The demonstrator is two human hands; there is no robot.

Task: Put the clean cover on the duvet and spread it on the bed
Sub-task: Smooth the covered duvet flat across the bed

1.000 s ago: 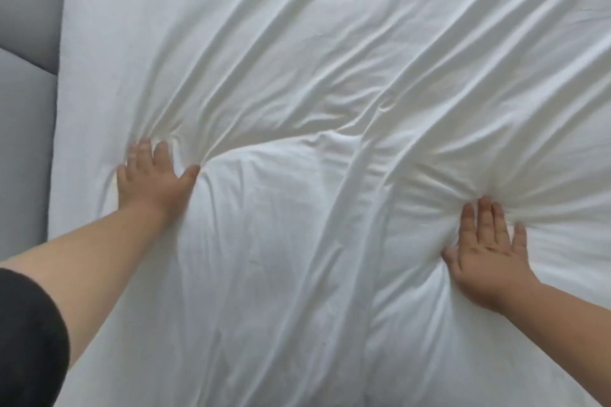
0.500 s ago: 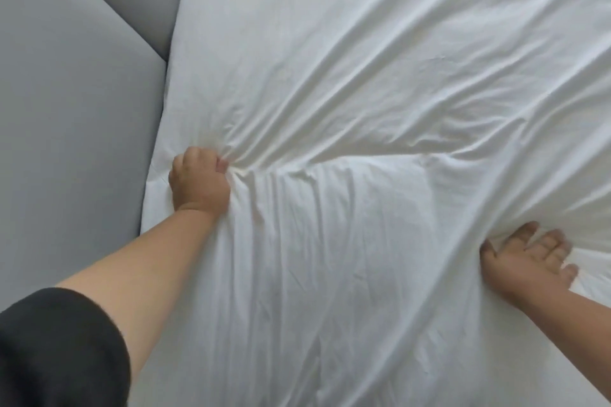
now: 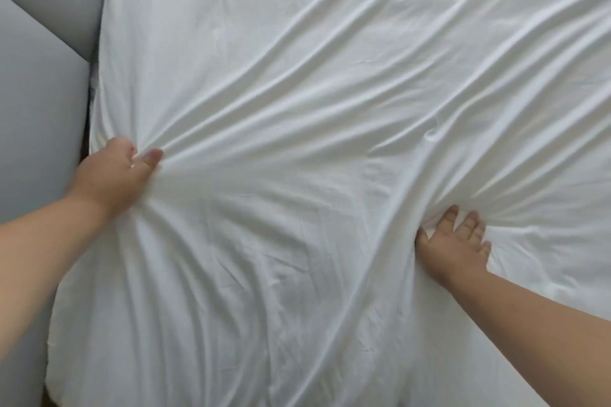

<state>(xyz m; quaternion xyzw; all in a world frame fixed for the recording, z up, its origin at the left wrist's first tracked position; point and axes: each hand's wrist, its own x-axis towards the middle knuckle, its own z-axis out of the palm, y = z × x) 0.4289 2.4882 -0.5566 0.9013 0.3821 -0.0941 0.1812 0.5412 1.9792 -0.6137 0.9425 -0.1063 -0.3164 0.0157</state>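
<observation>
A white duvet cover (image 3: 330,82) fills most of the view, creased in long folds that run from lower left to upper right. The thicker duvet shows as a padded bulge under the cloth between my two hands. My left hand (image 3: 115,172) pinches a bunch of the cover near its left edge, and folds fan out from the pinch. My right hand (image 3: 453,241) lies on the cover at the lower right with its fingers spread and their tips sunk into a fold.
A pale grey padded surface (image 3: 39,116) runs along the left side of the cover, with a slanted seam in it. A dark narrow gap (image 3: 86,129) separates it from the cover's left edge.
My left hand went from flat on the cover to gripping a bunch of it. My right hand shifted and now digs its spread fingers into a fold. The folds have been pulled tighter.
</observation>
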